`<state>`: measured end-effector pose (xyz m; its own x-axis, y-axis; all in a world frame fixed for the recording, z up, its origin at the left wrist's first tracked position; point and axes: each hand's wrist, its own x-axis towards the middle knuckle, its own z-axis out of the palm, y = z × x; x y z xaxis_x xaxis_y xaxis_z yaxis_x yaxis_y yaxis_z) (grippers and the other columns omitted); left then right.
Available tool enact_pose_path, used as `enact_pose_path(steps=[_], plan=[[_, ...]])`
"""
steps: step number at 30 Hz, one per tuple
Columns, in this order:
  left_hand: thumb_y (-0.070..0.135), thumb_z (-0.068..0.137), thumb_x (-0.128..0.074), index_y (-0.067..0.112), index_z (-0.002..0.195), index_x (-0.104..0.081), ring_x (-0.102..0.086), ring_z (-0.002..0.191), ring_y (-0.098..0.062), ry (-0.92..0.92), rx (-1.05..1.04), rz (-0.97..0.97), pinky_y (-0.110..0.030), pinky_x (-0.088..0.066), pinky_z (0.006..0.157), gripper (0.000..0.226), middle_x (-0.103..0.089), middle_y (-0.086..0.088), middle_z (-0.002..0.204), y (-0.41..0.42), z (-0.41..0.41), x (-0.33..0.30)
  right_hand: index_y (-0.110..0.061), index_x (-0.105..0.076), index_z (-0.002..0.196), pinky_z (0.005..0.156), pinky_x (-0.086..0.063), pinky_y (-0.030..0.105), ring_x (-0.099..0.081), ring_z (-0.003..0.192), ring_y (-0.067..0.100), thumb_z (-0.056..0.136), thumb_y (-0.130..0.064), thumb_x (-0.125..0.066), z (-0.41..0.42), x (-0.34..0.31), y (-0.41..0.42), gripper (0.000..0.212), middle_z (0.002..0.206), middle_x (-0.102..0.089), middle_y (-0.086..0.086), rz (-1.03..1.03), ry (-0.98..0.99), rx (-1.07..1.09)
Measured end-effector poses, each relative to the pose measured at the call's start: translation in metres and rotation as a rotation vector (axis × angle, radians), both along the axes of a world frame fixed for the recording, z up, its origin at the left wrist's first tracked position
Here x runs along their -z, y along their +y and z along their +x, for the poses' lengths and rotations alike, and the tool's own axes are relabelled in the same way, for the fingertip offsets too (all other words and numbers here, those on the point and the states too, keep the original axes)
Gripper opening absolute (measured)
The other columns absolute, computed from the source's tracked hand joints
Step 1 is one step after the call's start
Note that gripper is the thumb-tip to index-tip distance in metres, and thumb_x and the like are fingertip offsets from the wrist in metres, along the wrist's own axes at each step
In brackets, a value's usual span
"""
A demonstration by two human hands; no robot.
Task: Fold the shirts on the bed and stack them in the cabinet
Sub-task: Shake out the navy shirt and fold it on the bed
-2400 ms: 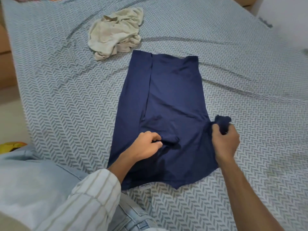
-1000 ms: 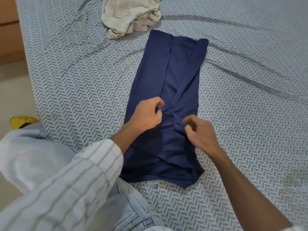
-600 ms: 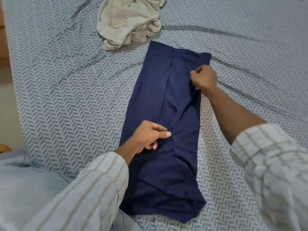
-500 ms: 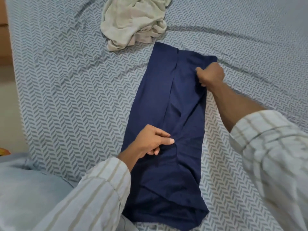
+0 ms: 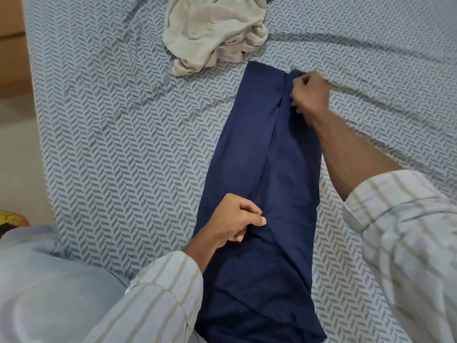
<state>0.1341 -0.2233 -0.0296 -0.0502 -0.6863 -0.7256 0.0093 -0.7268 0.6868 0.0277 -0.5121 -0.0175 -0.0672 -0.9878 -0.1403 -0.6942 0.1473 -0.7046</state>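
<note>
A bed (image 5: 103, 134) under a pale blue sheet printed with grey chevrons, filling nearly the whole view, with long shallow creases curving across the far right part. Along the left edge, a strip of pale floor (image 5: 19, 149) and, farther back, a brown wooden surface (image 5: 12, 58). At the near left, pale blue denim (image 5: 44, 288) of the person's leg, and beside it at the frame edge a small yellow and dark object (image 5: 11, 219), too cropped to identify. On the far part of the bed, a crumpled cream shirt (image 5: 212, 30), lying in a heap just beyond the far left corner of the navy shirt (image 5: 247, 149). Navy shirt laid flat as a long narrow strip running from the near edge up toward the far middle, both sides folded inward, a lengthwise fold line down its far half. Left hand (image 5: 235, 219) on the near-middle of the strip, fingers curled, thumb and fingers pinching a small ridge of navy cloth at the fold. Right hand (image 5: 310, 94) reached out to the far right corner of the strip, slightly blurred, fingers curled around the edge of the cloth there, forearm lying over the right side of the shirt. Striped pale sleeves (image 5: 408, 231) rolled back on both arms, the left one crossing the near left edge of the navy cloth.
</note>
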Motion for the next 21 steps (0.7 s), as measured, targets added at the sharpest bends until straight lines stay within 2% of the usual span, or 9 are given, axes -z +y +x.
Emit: enact_pose_path(steps=[3, 5, 7, 8, 10, 13, 15, 18, 21], plan=[[0.004, 0.078, -0.079, 0.008, 0.073, -0.07, -0.041, 0.03, -0.015, 0.044, -0.067, -0.02, -0.017, -0.02, 0.038, 0.011, -0.061, -0.009, 0.063, 0.002, 0.001, -0.004, -0.018, -0.062, 0.109, 0.075, -0.058, 0.04, -0.067, 0.087, 0.026, 0.092, -0.022, -0.043, 0.005, 0.001, 0.008, 0.025, 0.1, -0.07, 0.005, 0.029, -0.003, -0.086], [0.006, 0.08, -0.079, 0.007, 0.079, -0.072, -0.039, 0.029, -0.014, 0.085, -0.113, -0.037, -0.018, -0.019, 0.037, 0.007, -0.062, -0.003, 0.059, 0.002, 0.002, -0.008, -0.014, -0.06, 0.129, 0.085, -0.053, 0.033, -0.064, 0.1, 0.024, 0.085, -0.014, -0.046, 0.001, 0.004, 0.005, 0.046, 0.115, -0.066, 0.007, 0.047, 0.033, -0.191], [0.008, 0.082, -0.078, 0.007, 0.087, -0.075, -0.038, 0.03, -0.012, 0.108, -0.147, -0.059, -0.018, -0.02, 0.036, 0.006, -0.062, 0.001, 0.055, 0.006, 0.004, -0.015, -0.018, -0.054, 0.137, 0.096, -0.051, 0.033, -0.061, 0.11, 0.026, 0.07, -0.027, -0.048, -0.015, 0.035, -0.019, 0.068, 0.126, -0.061, 0.006, 0.121, 0.07, -0.315], [0.009, 0.082, -0.079, 0.008, 0.091, -0.076, -0.037, 0.03, -0.012, 0.104, -0.148, -0.061, -0.018, -0.021, 0.036, 0.009, -0.062, 0.002, 0.056, 0.008, 0.004, -0.018, -0.022, -0.049, 0.141, 0.101, -0.05, 0.039, -0.058, 0.116, 0.028, 0.062, -0.036, -0.047, -0.024, 0.056, -0.035, 0.081, 0.131, -0.057, 0.002, 0.152, 0.101, -0.358], [0.013, 0.081, -0.081, 0.013, 0.096, -0.076, -0.037, 0.032, -0.012, 0.056, -0.124, -0.05, -0.018, -0.023, 0.035, 0.016, -0.064, 0.001, 0.062, 0.015, 0.005, -0.025, -0.027, -0.037, 0.15, 0.109, -0.045, 0.046, -0.05, 0.128, 0.027, 0.059, -0.038, -0.052, -0.026, 0.054, -0.034, 0.093, 0.142, -0.048, -0.004, 0.219, 0.119, -0.422], [0.016, 0.079, -0.083, 0.015, 0.096, -0.074, -0.036, 0.036, -0.011, -0.04, -0.098, -0.036, -0.018, -0.026, 0.036, 0.019, -0.063, -0.002, 0.065, 0.028, 0.01, -0.031, -0.015, -0.017, 0.158, 0.109, -0.03, 0.021, -0.035, 0.132, 0.011, 0.084, -0.008, -0.062, -0.011, -0.013, 0.037, 0.087, 0.15, -0.036, -0.004, 0.229, 0.107, -0.479], [0.014, 0.079, -0.083, 0.012, 0.094, -0.073, -0.034, 0.036, -0.008, -0.068, -0.107, -0.051, -0.019, -0.027, 0.037, 0.017, -0.059, 0.003, 0.058, 0.036, 0.016, -0.034, -0.009, -0.015, 0.158, 0.108, -0.021, 0.011, -0.029, 0.138, 0.007, 0.089, -0.001, -0.06, -0.017, -0.019, 0.077, 0.083, 0.155, -0.029, -0.004, 0.137, 0.077, -0.472], [0.012, 0.079, -0.083, 0.01, 0.094, -0.075, -0.042, 0.036, -0.003, -0.118, -0.103, -0.097, -0.02, -0.031, 0.039, 0.017, -0.065, 0.006, 0.059, 0.045, 0.023, -0.041, -0.005, -0.029, 0.154, 0.122, -0.02, 0.032, -0.026, 0.149, 0.023, 0.09, -0.007, -0.06, -0.036, -0.005, 0.155, 0.07, 0.161, -0.03, 0.01, -0.023, 0.071, -0.43], [0.019, 0.075, -0.087, 0.015, 0.092, -0.077, -0.065, 0.057, -0.006, -0.22, -0.028, -0.144, -0.021, -0.05, 0.059, 0.02, -0.073, 0.0, 0.067, 0.051, 0.025, -0.044, -0.007, -0.055, 0.133, 0.117, -0.03, 0.033, -0.044, 0.134, 0.028, 0.089, -0.016, -0.067, -0.056, -0.002, 0.256, 0.046, 0.142, -0.049, 0.013, -0.206, 0.094, -0.45]])
